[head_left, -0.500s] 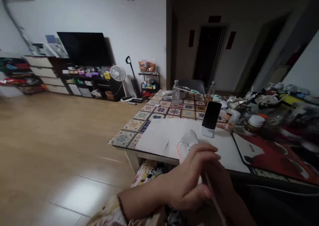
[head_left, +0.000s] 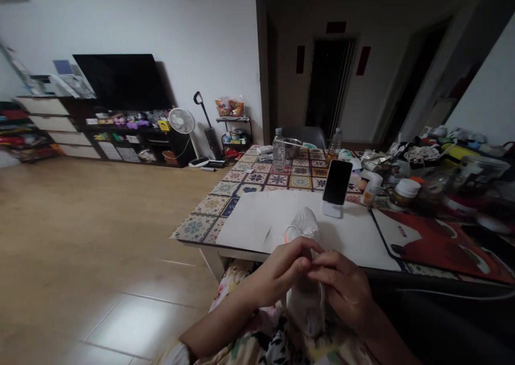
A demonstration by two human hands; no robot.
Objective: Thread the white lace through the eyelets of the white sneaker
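Observation:
A soft white item [head_left: 306, 308] with a rounded end rests on the lap below my hands; its kind is not clear. A thin white cord [head_left: 322, 294] hangs along its right side, from beneath my right hand [head_left: 344, 287]. My left hand [head_left: 281, 268] reaches over from the left, thumb and fingers closed. The fingertips of both hands meet above the item, and what the left fingers pinch is hidden. Just beyond them, a white wrapped thing [head_left: 304, 221] with a cord loop and an orange edge lies at the table's front; whether it joins the lap item is hidden.
A black phone [head_left: 338, 182] stands on a white holder upon a white sheet [head_left: 257, 214]. Beyond are clear bottles [head_left: 279, 150]. Jars [head_left: 404, 193] and assorted clutter crowd the right side, behind a red patterned mat [head_left: 446, 241]. The patterned tabletop [head_left: 197, 225] ends at left.
My hands have come down and parted slightly, with the right hand now beside the left rather than behind it. The white item on the lap shows more. The view has shifted slightly right.

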